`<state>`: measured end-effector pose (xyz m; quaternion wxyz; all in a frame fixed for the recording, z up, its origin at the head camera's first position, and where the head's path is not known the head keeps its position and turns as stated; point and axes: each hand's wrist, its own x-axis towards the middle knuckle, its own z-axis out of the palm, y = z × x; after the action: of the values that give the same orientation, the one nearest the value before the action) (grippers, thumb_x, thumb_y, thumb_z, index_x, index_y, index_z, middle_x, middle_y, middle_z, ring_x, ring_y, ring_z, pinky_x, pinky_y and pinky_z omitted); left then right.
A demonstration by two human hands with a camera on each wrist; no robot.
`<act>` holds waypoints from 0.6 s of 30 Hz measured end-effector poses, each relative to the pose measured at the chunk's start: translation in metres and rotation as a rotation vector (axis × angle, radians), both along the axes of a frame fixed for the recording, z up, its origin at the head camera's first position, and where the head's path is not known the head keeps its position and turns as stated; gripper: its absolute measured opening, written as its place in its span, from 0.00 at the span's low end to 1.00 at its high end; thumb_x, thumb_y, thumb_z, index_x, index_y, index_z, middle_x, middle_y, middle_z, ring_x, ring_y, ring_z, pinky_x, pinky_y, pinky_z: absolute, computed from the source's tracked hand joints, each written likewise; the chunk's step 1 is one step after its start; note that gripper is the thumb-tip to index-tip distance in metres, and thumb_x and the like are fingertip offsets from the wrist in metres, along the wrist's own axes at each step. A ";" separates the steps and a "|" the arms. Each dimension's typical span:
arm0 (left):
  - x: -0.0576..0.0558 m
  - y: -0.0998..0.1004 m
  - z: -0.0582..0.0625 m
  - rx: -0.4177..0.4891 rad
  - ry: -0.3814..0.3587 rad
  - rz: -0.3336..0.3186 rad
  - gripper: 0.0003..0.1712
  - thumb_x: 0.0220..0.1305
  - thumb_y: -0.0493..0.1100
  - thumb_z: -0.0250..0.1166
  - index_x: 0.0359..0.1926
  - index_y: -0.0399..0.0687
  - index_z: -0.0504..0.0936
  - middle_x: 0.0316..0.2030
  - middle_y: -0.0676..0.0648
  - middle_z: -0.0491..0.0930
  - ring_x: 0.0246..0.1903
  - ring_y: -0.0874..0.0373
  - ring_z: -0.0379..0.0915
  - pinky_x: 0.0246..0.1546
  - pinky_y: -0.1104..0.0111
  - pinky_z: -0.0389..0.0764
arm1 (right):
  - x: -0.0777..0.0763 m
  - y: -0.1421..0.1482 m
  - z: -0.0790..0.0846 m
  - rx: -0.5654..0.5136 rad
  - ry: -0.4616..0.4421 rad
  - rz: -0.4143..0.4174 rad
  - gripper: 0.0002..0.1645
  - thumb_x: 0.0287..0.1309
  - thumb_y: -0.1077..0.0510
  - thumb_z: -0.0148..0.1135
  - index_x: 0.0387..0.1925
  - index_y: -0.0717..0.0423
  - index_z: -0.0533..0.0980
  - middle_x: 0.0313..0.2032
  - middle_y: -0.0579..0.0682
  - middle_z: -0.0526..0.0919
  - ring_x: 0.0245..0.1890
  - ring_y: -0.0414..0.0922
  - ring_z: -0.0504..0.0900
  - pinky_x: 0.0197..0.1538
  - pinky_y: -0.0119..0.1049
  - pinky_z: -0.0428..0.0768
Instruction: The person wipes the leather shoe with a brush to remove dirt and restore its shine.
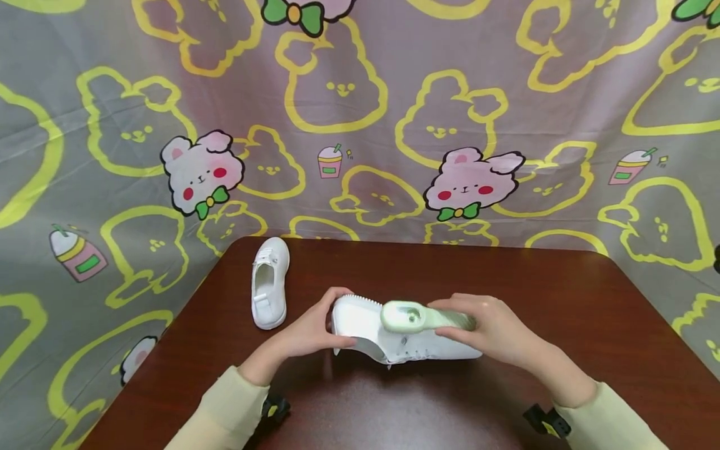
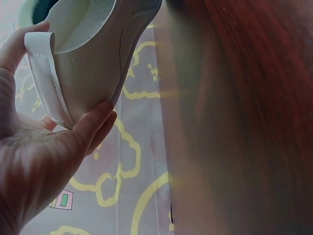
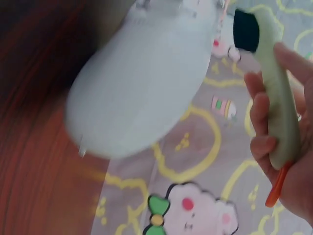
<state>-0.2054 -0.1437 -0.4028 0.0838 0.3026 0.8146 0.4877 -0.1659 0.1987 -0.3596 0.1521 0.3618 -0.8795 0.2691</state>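
Note:
My left hand [image 1: 308, 331] grips a white lace-up shoe [image 1: 357, 320] by its heel, with the shoe tipped on its side and its toe pointing right. In the left wrist view, the thumb lies by the heel tab [image 2: 41, 45] and fingers press the shoe's side near the sole. My right hand [image 1: 497, 322] holds a pale green brush [image 1: 402, 317] by its handle. The brush head overlaps the middle of the shoe in the head view. Dark bristles [image 3: 246, 30] and an orange hanging loop [image 3: 278, 188] show in the right wrist view, beside the shoe's blurred toe [image 3: 137, 93].
A second white shoe [image 1: 271, 314] stands on the dark reddish-brown table [image 1: 534, 287], at the back left with its toe toward the far edge. Behind the table hangs a grey cloth [image 1: 388, 144] printed with yellow outlines and cartoon rabbits.

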 end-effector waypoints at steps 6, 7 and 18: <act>-0.001 0.000 0.000 0.006 -0.001 -0.007 0.44 0.52 0.42 0.76 0.63 0.46 0.59 0.55 0.43 0.67 0.52 0.50 0.67 0.46 0.64 0.76 | 0.008 -0.012 0.002 0.075 0.030 0.182 0.20 0.55 0.47 0.71 0.49 0.44 0.82 0.33 0.31 0.76 0.28 0.29 0.70 0.30 0.23 0.69; -0.001 0.000 0.000 0.008 -0.004 -0.008 0.44 0.52 0.42 0.76 0.63 0.46 0.59 0.55 0.43 0.67 0.52 0.50 0.67 0.47 0.64 0.76 | 0.007 -0.013 0.002 0.081 0.026 0.178 0.20 0.55 0.47 0.71 0.49 0.44 0.82 0.33 0.31 0.75 0.27 0.29 0.69 0.29 0.24 0.69; 0.001 0.002 0.002 -0.011 -0.013 0.014 0.45 0.51 0.41 0.77 0.64 0.45 0.59 0.56 0.43 0.67 0.52 0.51 0.66 0.47 0.63 0.75 | -0.022 0.007 -0.003 0.043 -0.014 -0.107 0.21 0.53 0.49 0.72 0.50 0.46 0.82 0.42 0.40 0.84 0.42 0.41 0.82 0.43 0.46 0.79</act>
<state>-0.2048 -0.1422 -0.4007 0.0872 0.2934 0.8188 0.4857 -0.1878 0.2060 -0.3623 0.1523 0.3155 -0.9043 0.2440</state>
